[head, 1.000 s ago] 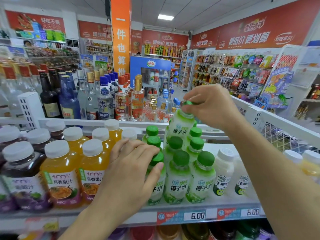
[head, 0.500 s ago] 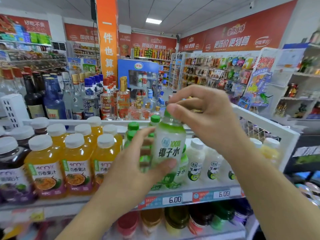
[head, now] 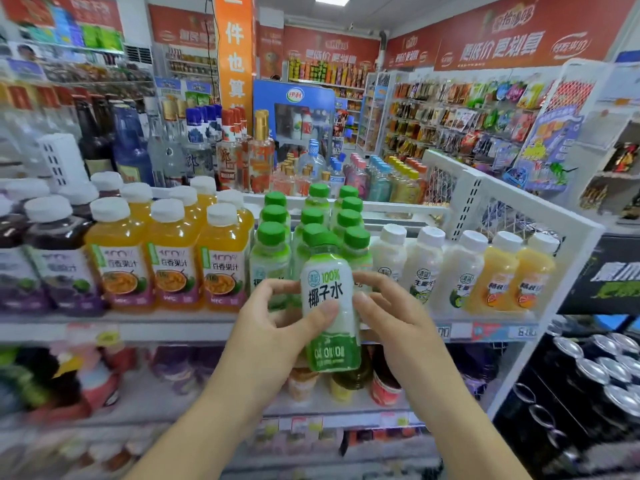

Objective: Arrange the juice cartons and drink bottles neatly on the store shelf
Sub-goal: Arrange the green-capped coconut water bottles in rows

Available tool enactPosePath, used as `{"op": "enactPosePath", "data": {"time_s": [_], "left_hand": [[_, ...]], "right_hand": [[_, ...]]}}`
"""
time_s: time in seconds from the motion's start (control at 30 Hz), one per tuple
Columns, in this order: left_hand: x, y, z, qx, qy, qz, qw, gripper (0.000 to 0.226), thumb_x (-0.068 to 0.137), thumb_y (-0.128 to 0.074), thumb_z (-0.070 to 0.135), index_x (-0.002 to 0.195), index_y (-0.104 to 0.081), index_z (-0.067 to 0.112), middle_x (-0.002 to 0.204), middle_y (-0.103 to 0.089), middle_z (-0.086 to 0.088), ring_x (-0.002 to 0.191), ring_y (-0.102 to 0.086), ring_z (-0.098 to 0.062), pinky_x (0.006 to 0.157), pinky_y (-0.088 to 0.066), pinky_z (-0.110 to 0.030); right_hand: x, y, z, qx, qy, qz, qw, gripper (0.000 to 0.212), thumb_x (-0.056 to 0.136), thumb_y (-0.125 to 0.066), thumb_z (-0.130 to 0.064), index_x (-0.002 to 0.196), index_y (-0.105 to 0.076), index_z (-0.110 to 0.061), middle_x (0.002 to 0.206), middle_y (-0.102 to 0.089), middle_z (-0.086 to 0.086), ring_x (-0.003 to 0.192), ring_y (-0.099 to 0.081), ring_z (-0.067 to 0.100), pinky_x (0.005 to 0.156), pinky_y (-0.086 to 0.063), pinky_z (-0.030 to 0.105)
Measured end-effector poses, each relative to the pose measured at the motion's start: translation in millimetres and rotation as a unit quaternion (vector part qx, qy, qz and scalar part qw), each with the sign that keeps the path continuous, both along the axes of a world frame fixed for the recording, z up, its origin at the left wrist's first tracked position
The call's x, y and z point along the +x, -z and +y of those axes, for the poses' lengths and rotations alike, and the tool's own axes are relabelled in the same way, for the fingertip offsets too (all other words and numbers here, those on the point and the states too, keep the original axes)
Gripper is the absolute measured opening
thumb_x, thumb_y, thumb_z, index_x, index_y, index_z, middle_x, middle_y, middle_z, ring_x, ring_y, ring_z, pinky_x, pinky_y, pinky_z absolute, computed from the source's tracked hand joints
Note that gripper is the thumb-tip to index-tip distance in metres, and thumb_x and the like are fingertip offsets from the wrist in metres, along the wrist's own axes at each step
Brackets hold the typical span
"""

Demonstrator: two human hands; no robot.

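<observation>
Holding a green-capped plastic coconut water bottle (head: 329,306) upright in front of the white store shelf (head: 138,329), I have both hands on it at once. My left hand (head: 277,327) wraps the bottle from the left, thumb pressed across the white label and the fingers (head: 277,289) curled round the back. My right hand (head: 391,320) comes in from the right, its fingers (head: 377,282) bent against the bottle's side and thumb resting on the label edge, so each hand has a curled hold on the same bottle. The bottle sits off the shelf, its green base hanging below the shelf's front edge and covering part of the price strip (head: 485,330).

Just behind it stand the other green-capped coconut water bottles (head: 277,237) in three rows running back. To their left is a block of orange passion-fruit juice bottles with white caps (head: 173,258), and further left dark purple grape juice bottles with white caps (head: 59,258). To the right of the green group are milky white bottles with white caps (head: 422,268), then orange-coloured drink bottles with white caps (head: 498,271) next to the white mesh end panel (head: 512,216). Glass liquor bottles (head: 235,150) stand on the far side of the shelf, and dark cans (head: 595,368) sit at the lower right.
</observation>
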State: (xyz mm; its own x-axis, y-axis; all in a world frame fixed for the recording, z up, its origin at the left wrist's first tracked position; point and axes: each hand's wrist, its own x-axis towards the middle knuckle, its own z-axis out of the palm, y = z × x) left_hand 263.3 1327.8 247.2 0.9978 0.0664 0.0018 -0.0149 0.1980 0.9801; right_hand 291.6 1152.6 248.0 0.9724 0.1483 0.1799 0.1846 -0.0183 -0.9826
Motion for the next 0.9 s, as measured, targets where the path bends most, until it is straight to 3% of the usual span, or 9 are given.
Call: {"op": "enactPosePath", "data": {"time_s": [0.1,0.2,0.37,0.47,0.63,0.7,0.77,0.83,0.9], "left_hand": [[-4.6,7.0,-2.0,0.007,0.009,0.002,1.000,0.048,0.084,-0.082,0.029,0.125,-0.058,0.021,0.107,-0.082,-0.004,0.097,-0.080,-0.026,0.081,-0.066,-0.048],[-6.2,15.4,-1.4,0.026,0.008,-0.004,1.000,0.042,0.082,-0.081,0.042,0.122,-0.069,0.035,0.112,-0.080,0.006,0.107,-0.077,-0.017,0.092,-0.063,-0.043],[-11.9,20.5,-1.6,0.088,0.043,-0.002,0.995,0.036,0.096,-0.069,0.049,0.131,-0.069,0.040,0.119,-0.078,0.011,0.115,-0.073,-0.012,0.107,-0.054,-0.045],[-13.5,21.8,-0.5,0.114,0.047,-0.002,0.992,0.038,0.094,-0.075,0.051,0.131,-0.066,0.047,0.122,-0.076,0.015,0.116,-0.072,-0.007,0.101,-0.057,-0.040],[-15.4,26.3,3.4,0.082,-0.002,0.005,0.997,0.094,0.065,-0.096,0.052,0.145,-0.049,0.040,0.123,-0.075,0.011,0.111,-0.074,-0.010,0.088,-0.065,-0.044],[-14.7,26.7,5.4,0.012,0.002,0.010,1.000,0.082,0.075,-0.094,0.037,0.144,-0.051,0.025,0.119,-0.078,-0.001,0.109,-0.076,-0.020,0.090,-0.063,-0.048],[-16.7,22.0,7.1,-0.067,0.015,0.011,0.998,0.060,0.085,-0.078,0.027,0.139,-0.054,0.015,0.115,-0.079,-0.011,0.103,-0.078,-0.026,0.078,-0.063,-0.039],[-19.5,18.1,7.4,-0.103,0.026,0.014,0.994,0.044,0.093,-0.069,0.021,0.134,-0.058,0.011,0.113,-0.078,-0.018,0.091,-0.077,-0.027,0.063,-0.059,-0.031],[-20.8,17.9,6.1,-0.099,0.038,0.018,0.994,0.038,0.097,-0.066,0.022,0.133,-0.060,0.011,0.114,-0.078,-0.020,0.092,-0.074,-0.030,0.066,-0.056,-0.035]], "right_hand": [[-12.7,6.2,4.7,0.045,0.014,0.016,0.999,0.025,0.107,-0.061,-0.020,0.129,-0.070,-0.028,0.107,-0.082,0.003,0.099,-0.079,0.026,0.088,-0.063,0.056],[-19.3,9.3,5.4,0.051,0.049,0.002,0.998,0.030,0.103,-0.067,-0.020,0.132,-0.069,-0.028,0.104,-0.083,0.003,0.095,-0.080,0.026,0.086,-0.064,0.058],[-25.8,15.3,7.7,0.031,0.095,-0.029,0.995,0.037,0.098,-0.074,-0.014,0.130,-0.071,-0.032,0.098,-0.083,-0.004,0.090,-0.081,0.015,0.078,-0.067,0.037],[-32.0,20.5,13.1,0.008,0.131,-0.050,0.990,0.038,0.095,-0.078,-0.019,0.129,-0.073,-0.036,0.095,-0.083,-0.010,0.089,-0.079,0.006,0.074,-0.063,0.022],[-42.8,24.5,15.0,0.037,0.116,-0.065,0.990,0.031,0.101,-0.071,-0.020,0.127,-0.075,-0.036,0.100,-0.083,-0.008,0.092,-0.078,0.008,0.077,-0.060,0.025],[-43.5,25.6,10.0,0.065,0.108,-0.061,0.990,0.033,0.101,-0.068,-0.012,0.126,-0.074,-0.033,0.107,-0.082,-0.007,0.101,-0.078,0.014,0.077,-0.063,0.032],[-40.3,28.4,5.6,0.070,0.105,-0.053,0.991,0.034,0.101,-0.069,-0.009,0.126,-0.073,-0.032,0.113,-0.081,-0.007,0.105,-0.077,0.016,0.072,-0.063,0.031],[-36.3,30.4,4.8,0.055,0.075,-0.034,0.995,0.029,0.101,-0.072,-0.018,0.127,-0.072,-0.031,0.119,-0.079,-0.005,0.109,-0.075,0.018,0.078,-0.062,0.034],[-33.5,33.1,7.4,0.079,0.033,0.007,0.996,0.026,0.098,-0.073,-0.030,0.124,-0.075,-0.028,0.118,-0.079,0.000,0.111,-0.075,0.022,0.083,-0.061,0.032]]}}
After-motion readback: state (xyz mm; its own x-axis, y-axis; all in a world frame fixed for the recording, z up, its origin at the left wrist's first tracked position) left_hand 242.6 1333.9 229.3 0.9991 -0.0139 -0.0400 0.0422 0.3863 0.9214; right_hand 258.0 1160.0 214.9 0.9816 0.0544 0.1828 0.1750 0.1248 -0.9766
